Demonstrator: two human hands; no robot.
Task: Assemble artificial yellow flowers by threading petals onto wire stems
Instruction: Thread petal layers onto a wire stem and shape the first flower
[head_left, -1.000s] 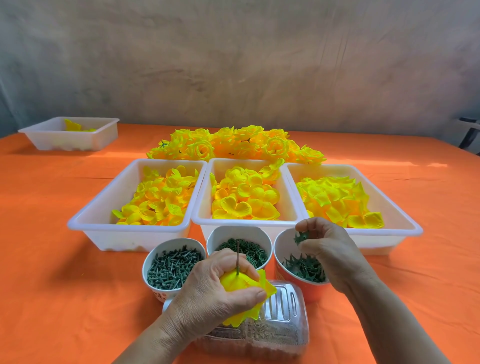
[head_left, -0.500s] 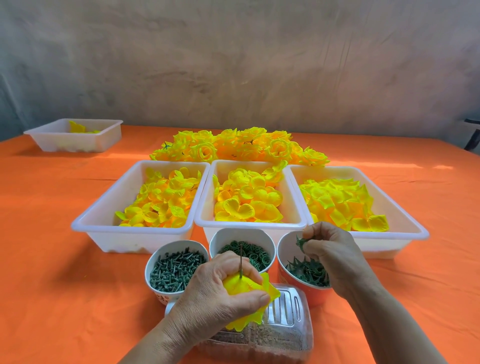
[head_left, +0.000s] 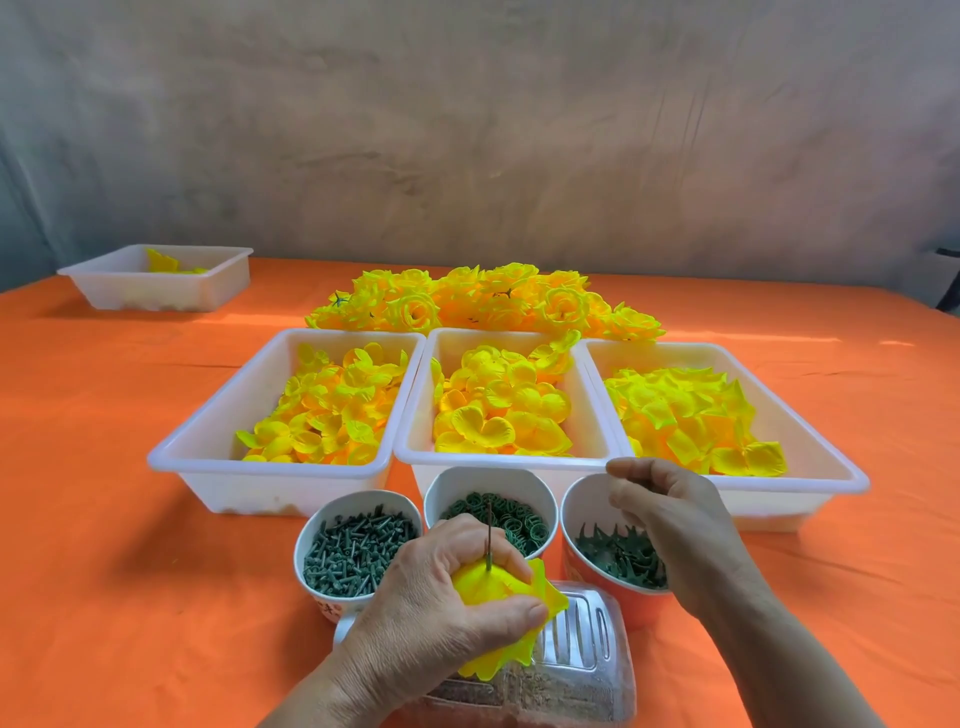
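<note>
My left hand (head_left: 431, 597) is shut on a half-built yellow flower (head_left: 498, 587), held upside down. A thin wire stem (head_left: 489, 535) sticks up through its middle. My right hand (head_left: 675, 530) hovers over the orange cup (head_left: 571, 519) of green star-shaped calyx pieces (head_left: 618, 553). Its fingers are curled, and whether they pinch a piece is hidden. Three white trays of loose yellow petals stand behind the cups: left (head_left: 208, 447), middle (head_left: 415, 415), right (head_left: 831, 457).
A cup of green pegs (head_left: 358, 551) and a cup of green rings (head_left: 514, 519) stand beside the orange cup. A clear plastic box (head_left: 587, 654) lies under my left hand. Finished yellow flowers (head_left: 483, 301) are piled behind the trays. A white tub (head_left: 156, 291) sits far left.
My right hand has lifted slightly and spread over the orange cup; the green piece seen at its fingertips earlier no longer shows. My left hand keeps the flower still.
</note>
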